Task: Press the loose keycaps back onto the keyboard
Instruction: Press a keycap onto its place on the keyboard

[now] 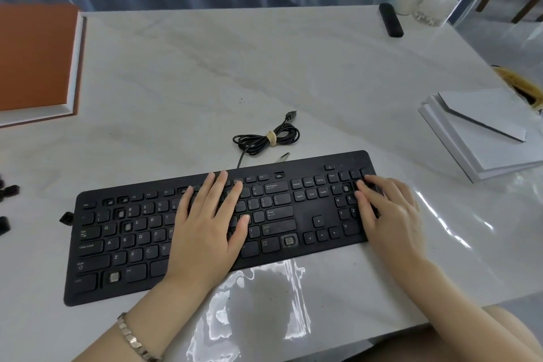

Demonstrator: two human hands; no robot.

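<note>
Both hands rest flat on the keyboard [296, 216], grip wide and empty: left hand [205, 223] over its centre, right hand [388, 214] on the number pad [342, 209].

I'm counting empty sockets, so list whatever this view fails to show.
1. Head view: the left hand covers middle keys of the keyboard.
2. Head view: the right hand covers its right-end keys.
3. Head view: the loose keycaps at the left edge are cut off; count unclear.
</note>
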